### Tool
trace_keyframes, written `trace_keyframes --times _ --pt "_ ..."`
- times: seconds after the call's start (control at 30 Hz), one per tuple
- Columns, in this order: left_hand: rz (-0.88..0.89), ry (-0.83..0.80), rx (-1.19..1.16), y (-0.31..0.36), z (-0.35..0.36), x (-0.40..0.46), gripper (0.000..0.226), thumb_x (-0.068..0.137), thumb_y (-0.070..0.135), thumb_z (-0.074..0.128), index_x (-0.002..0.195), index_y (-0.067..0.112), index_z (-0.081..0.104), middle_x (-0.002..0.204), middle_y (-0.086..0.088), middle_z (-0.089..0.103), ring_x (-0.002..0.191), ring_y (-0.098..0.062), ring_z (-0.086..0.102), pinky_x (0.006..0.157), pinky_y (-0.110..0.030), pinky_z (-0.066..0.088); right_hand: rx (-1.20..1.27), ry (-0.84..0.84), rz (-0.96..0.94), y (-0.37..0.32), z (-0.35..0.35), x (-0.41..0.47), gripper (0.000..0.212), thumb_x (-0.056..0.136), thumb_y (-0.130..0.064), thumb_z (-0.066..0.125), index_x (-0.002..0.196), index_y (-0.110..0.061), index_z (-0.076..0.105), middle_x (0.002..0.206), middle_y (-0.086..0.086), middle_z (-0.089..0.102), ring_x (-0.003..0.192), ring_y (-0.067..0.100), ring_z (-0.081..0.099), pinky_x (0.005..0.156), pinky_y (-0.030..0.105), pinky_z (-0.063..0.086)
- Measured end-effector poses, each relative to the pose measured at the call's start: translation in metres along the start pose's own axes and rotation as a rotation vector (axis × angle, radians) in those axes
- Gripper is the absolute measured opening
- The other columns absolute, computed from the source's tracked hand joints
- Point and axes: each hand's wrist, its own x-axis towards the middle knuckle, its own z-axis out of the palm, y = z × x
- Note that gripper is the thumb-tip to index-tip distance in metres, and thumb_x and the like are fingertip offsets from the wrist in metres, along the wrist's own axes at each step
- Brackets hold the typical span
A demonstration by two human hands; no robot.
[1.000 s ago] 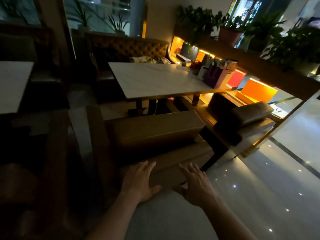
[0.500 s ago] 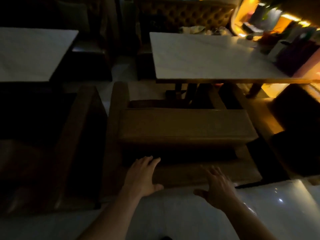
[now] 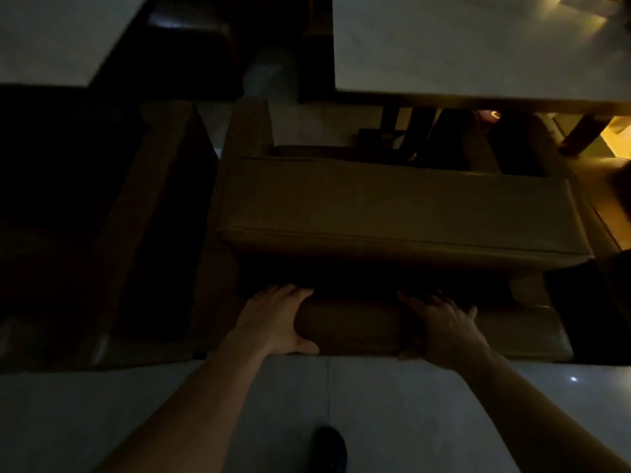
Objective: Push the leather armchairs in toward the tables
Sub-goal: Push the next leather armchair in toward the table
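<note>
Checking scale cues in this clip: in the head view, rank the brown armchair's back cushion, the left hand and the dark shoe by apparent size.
1. back cushion, by far largest.
2. left hand, though nearer the camera.
3. dark shoe, only partly in frame, so unsure.

Dim room. Pale glossy tile floor [image 3: 392,404] near. Warm amber light [image 3: 614,134] far right. Dark seat [image 3: 191,32] far left.
</note>
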Motion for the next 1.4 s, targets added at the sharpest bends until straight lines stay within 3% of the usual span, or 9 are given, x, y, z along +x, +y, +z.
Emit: trace_keyframes --times 0.3,0.8,1.0,1.2,1.4 --pt "0.071 0.091 -0.057 -0.005 0.007 -0.012 0.106 0.062 0.064 0.08 0.15 0.032 0.03 0.148 0.004 0.04 0.133 -0.019 0.038 0.112 -0.039 0.028 -0.001 0.02 0.03 -0.004 0.009 0.002 0.102 0.077 -0.061 0.071 0.153 -0.048 0.004 0.163 0.0 0.019 0.149 0.034 0.015 0.111 0.075 0.017" --pt "0.07 0.173 -0.025 -0.066 0.038 -0.075 0.105 0.061 0.07 0.076 0.148 0.037 0.027 0.145 0.008 0.042 0.129 -0.018 0.039 0.106 -0.037 0.031 0.025 0.027 -0.035 -0.077 0.051 -0.042 0.107 0.074 -0.068 0.07 0.153 -0.047 0.001 0.165 -0.006 0.0 0.151 0.03 -0.006 0.112 0.077 0.011" --pt "0.097 0.164 -0.025 -0.077 0.041 -0.075 0.105 0.062 0.073 0.073 0.148 0.039 0.023 0.149 0.009 0.037 0.133 -0.019 0.035 0.106 -0.038 0.031 0.064 -0.01 -0.023 -0.078 0.049 -0.039 0.108 0.074 -0.064 0.072 0.148 -0.053 -0.006 0.165 -0.007 -0.007 0.151 0.03 -0.011 0.112 0.078 0.006" --pt "0.099 0.111 -0.066 -0.083 0.037 -0.065 0.109 0.059 0.069 0.078 0.149 0.041 0.024 0.151 0.011 0.037 0.134 -0.019 0.035 0.106 -0.039 0.032 0.102 -0.074 0.034 -0.083 0.042 -0.03 0.106 0.076 -0.05 0.077 0.151 -0.051 0.002 0.165 -0.003 -0.011 0.151 0.035 -0.012 0.11 0.079 0.0" --pt "0.081 0.109 -0.072 -0.08 0.023 -0.055 0.11 0.06 0.062 0.082 0.151 0.037 0.025 0.152 0.007 0.037 0.134 -0.021 0.034 0.107 -0.038 0.03 0.104 -0.04 0.012 -0.087 0.032 -0.022 0.111 0.074 -0.055 0.077 0.152 -0.049 -0.001 0.166 -0.002 -0.012 0.149 0.033 -0.02 0.109 0.079 -0.001"
